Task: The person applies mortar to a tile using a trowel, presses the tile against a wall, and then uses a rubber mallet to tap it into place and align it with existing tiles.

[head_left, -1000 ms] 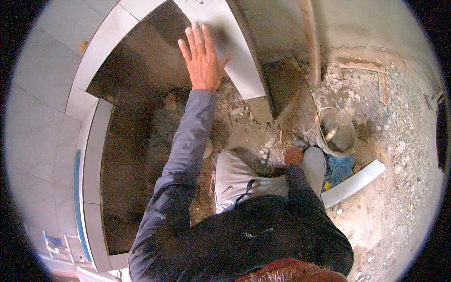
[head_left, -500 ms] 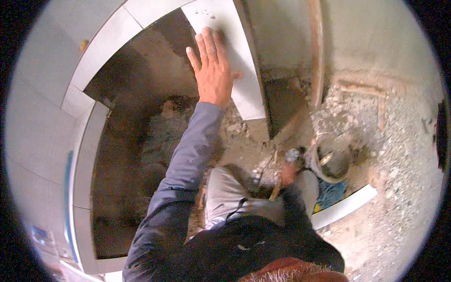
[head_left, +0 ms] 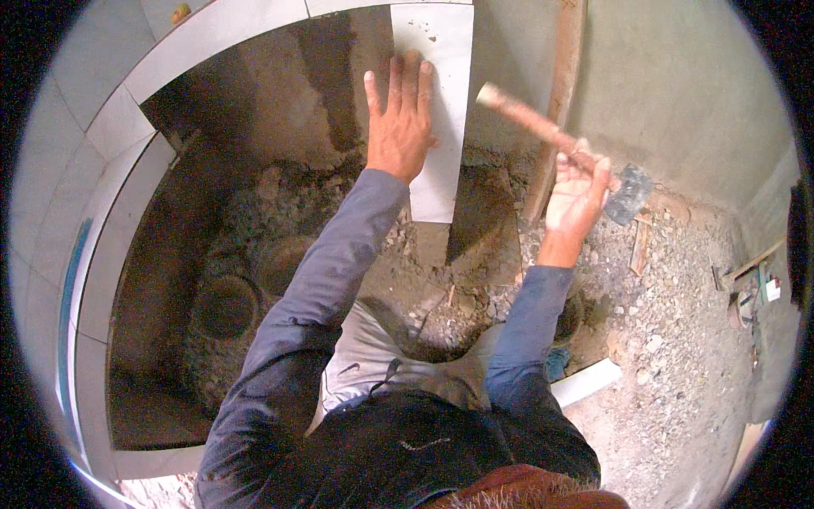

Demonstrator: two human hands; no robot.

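Note:
My left hand [head_left: 400, 123] lies flat on a long white tile strip [head_left: 437, 182], its fingers stretched toward the far end. That strip stands against the wall and has small chips or crumbs of mortar near its top. To the right, my right hand [head_left: 577, 199] is raised and wrapped round a hammer [head_left: 530, 117]. I grip its wooden handle close to the dark, blocky head. The pale butt of the handle points up and left toward the tile, apart from it. The hammer is slightly blurred.
White tile edging [head_left: 212, 47] curves round a dark hollow with rubble at left. A wooden batten [head_left: 557, 110] leans on the wall. Gravel and debris [head_left: 653, 339] cover the right-hand floor, with a white tile offcut [head_left: 585, 383] beside my right arm. That arm partly hides a bucket.
My right hand has come up from near my knee by the bucket, lifting the hammer beside the tile. My left hand stays flat on the tile. The view has shifted.

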